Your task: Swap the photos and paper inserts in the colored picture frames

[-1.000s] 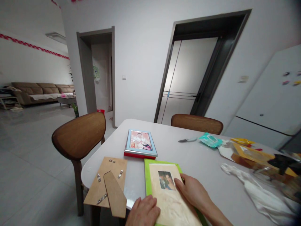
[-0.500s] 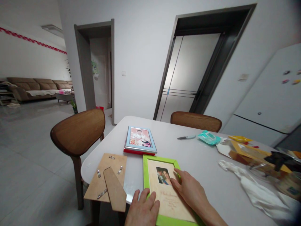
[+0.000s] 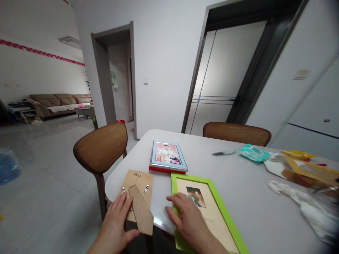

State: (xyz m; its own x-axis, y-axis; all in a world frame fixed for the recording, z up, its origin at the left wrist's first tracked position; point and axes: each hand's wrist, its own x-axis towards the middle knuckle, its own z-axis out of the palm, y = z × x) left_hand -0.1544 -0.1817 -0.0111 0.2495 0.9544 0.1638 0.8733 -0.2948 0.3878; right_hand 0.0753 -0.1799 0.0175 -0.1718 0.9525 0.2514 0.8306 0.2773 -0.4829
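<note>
My left hand (image 3: 115, 224) lies over the left side of a brown frame backing board (image 3: 147, 176). Its fingers are stretched out near a metal clip and the thumb is spread away below; whether it presses the board is unclear. The board lies with its hinged easel stand (image 3: 141, 211) facing up and overhangs the table corner. My right hand (image 3: 189, 220) is above the left side of a lime green picture frame (image 3: 221, 201), thumb and fingers apart, nothing between them. Inside that frame is a cream sheet with a small photo (image 3: 196, 196) of two people, partly covered by the hand.
Behind these, a light blue picture frame (image 3: 182, 157) rests on something red. A knife (image 3: 224, 152), a teal wipes pack (image 3: 254, 152), yellow packaging (image 3: 312, 169) and a white cloth (image 3: 299, 204) lie to the right. Wooden chairs stand at the left (image 3: 103, 148) and far side (image 3: 235, 134).
My left hand has left the green frame's lower left edge and moved left onto the backing board. My right hand has shifted left across the green frame. The view has turned slightly left.
</note>
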